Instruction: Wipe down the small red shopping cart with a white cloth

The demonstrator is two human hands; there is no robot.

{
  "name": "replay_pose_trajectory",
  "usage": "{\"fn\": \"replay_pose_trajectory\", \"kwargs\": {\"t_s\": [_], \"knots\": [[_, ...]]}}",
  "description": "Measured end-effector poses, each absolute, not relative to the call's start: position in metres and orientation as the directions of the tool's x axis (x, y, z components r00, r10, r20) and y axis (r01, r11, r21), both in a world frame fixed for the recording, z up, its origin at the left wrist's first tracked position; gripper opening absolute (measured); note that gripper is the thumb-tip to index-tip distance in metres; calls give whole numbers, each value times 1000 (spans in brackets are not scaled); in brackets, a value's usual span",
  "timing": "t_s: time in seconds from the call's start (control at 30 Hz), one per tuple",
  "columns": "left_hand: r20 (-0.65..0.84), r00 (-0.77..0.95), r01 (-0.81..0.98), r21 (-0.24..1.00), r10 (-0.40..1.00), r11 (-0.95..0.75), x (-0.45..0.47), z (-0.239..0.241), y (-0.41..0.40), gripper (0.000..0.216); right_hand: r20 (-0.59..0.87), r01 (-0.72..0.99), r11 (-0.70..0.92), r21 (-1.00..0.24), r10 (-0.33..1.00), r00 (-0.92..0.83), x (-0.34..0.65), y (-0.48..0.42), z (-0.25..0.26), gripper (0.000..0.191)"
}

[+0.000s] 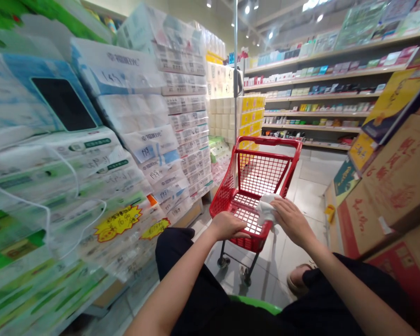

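A small red plastic shopping cart on dark legs with casters stands right in front of my knees. My left hand is closed on the near left part of its basket rim. A crumpled white cloth, possibly a paper wipe, is in my right hand. The fingers press it over the cart's right rim near the front corner. Part of the cloth hangs inside the basket. The cart's handle end faces away from me.
Stacked tissue packs rise on the left, with a phone and a white cable lying on them. Cardboard boxes line the right side. Goods fill wall shelves behind. Green seat plastic shows between my legs.
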State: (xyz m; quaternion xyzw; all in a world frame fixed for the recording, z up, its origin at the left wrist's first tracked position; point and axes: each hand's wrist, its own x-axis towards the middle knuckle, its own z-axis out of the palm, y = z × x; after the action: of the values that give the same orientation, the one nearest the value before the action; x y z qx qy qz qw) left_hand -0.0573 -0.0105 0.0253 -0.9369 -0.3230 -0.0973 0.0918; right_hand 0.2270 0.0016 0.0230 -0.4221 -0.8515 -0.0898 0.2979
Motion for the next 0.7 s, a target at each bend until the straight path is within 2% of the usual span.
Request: {"fn": "replay_pose_trajectory", "kwargs": {"t_s": [0.2,0.33,0.4,0.57,0.7], "knots": [[199,794,598,-91,574,-796,-64,22,12,38,517,673,735,-78,607,-603,182,-62,23,32],[208,781,609,-48,588,-792,-66,27,15,40,497,632,775,3,548,-673,201,-40,28,35],[234,769,615,-17,595,-788,-66,30,12,46,509,670,741,30,566,-649,225,-12,31,35],[254,727,649,48,637,-760,-60,34,10,47,562,860,508,47,698,-444,278,57,33,39],[254,651,716,107,715,-690,-59,36,22,51,589,888,459,29,709,-386,273,62,27,39]]}}
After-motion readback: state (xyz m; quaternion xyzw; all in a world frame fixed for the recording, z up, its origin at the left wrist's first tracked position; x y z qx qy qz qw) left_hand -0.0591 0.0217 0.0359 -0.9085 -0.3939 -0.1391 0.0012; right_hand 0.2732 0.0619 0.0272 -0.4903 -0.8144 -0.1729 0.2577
